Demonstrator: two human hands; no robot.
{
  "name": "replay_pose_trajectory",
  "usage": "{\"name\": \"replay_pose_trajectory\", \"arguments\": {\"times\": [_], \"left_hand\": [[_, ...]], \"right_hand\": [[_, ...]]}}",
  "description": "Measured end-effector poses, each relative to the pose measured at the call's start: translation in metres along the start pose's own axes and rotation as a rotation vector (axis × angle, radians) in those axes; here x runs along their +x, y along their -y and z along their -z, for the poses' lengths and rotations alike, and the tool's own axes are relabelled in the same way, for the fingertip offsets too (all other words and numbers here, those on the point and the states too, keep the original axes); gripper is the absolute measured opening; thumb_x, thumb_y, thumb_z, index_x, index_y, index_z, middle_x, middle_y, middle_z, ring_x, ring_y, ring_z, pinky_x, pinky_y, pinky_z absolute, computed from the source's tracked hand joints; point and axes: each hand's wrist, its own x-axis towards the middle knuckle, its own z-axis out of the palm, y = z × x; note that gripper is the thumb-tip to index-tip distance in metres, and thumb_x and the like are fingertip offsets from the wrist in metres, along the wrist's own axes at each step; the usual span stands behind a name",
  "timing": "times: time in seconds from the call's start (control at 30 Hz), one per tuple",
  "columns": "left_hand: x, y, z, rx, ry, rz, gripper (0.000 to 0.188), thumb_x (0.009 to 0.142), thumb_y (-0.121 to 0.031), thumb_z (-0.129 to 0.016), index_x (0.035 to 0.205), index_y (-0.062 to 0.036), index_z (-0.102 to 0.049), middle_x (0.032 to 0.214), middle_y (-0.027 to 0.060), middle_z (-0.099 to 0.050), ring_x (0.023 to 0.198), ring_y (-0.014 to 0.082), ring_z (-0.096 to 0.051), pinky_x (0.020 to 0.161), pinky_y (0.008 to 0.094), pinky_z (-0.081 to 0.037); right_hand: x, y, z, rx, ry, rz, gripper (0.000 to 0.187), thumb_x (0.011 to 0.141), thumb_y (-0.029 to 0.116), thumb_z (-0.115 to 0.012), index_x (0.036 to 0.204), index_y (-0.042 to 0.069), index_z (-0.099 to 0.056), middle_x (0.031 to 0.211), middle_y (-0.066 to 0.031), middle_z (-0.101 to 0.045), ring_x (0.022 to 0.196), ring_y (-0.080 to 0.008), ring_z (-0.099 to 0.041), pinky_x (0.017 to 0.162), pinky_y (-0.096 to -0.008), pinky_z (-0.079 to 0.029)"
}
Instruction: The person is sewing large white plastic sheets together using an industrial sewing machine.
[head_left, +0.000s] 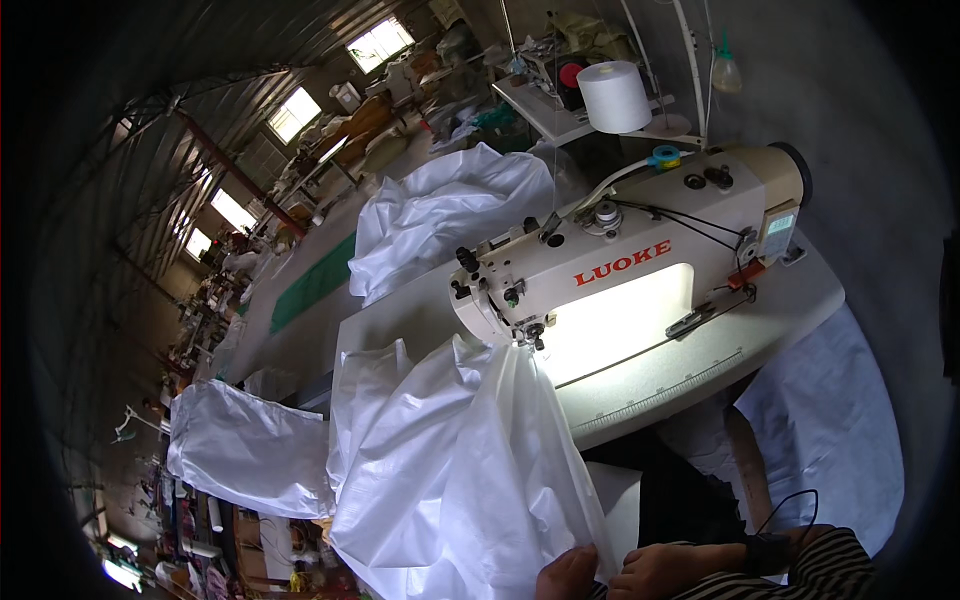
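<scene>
A large white glossy cloth (430,450) hangs in folds off the front left of the sewing machine (720,215). Its gathered upper end lies under the needle area (528,345). Down at the lower edge of the view, my left hand (567,574) is closed on the border of this cloth. My right hand (662,571), beside it, has its fingers curled at the same border, pinching it. A dark band circles my right wrist, above which a striped sleeve (835,568) shows. The fingertips of both hands are partly hidden.
More white cloth is heaped on the table (390,315) behind the machine, and another white piece (245,445) hangs at the left. A white thread cone (614,97) stands at the back. White material (830,420) drapes at the right, below the machine bed's rounded edge.
</scene>
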Motion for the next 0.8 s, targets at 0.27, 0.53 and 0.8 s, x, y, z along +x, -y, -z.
{"name": "replay_pose_trajectory", "arguments": {"times": [0.27,0.53,0.8], "left_hand": [[-0.015,0.022,-0.008,-0.549,-0.132,0.259,0.010,0.092,-0.003,-0.055,0.093,0.0050,-0.060,0.085,0.0190,-0.065,0.076,0.0271,-0.064,0.067,0.0341,-0.051],[0.008,0.004,0.014,-0.054,-0.008,0.039,0.013,0.085,0.001,-0.056,0.098,-0.0009,-0.056,0.082,0.0192,-0.060,0.067,0.0378,-0.059,0.057,0.0424,-0.049],[0.022,0.013,0.014,-0.064,0.373,-0.094,0.011,0.083,-0.003,-0.058,0.093,-0.0052,-0.055,0.081,0.0164,-0.055,0.070,0.0383,-0.056,0.063,0.0435,-0.048]], "right_hand": [[0.012,-0.005,-0.034,0.322,-0.119,-0.070,0.017,0.084,0.020,-0.059,0.070,0.014,-0.053,0.067,-0.0006,-0.053,0.062,-0.0174,-0.057,0.057,-0.0291,-0.048],[0.049,-0.090,-0.095,2.049,-0.628,-0.781,0.047,0.101,0.018,-0.046,0.144,0.000,-0.040,0.132,-0.0073,-0.053,0.118,-0.0086,-0.050,0.097,-0.0254,-0.044],[0.000,-0.112,-0.106,2.309,-0.580,-0.732,0.055,0.105,0.039,-0.036,0.146,0.003,-0.034,0.139,-0.0123,-0.048,0.124,-0.0245,-0.050,0.104,-0.0389,-0.043]]}}
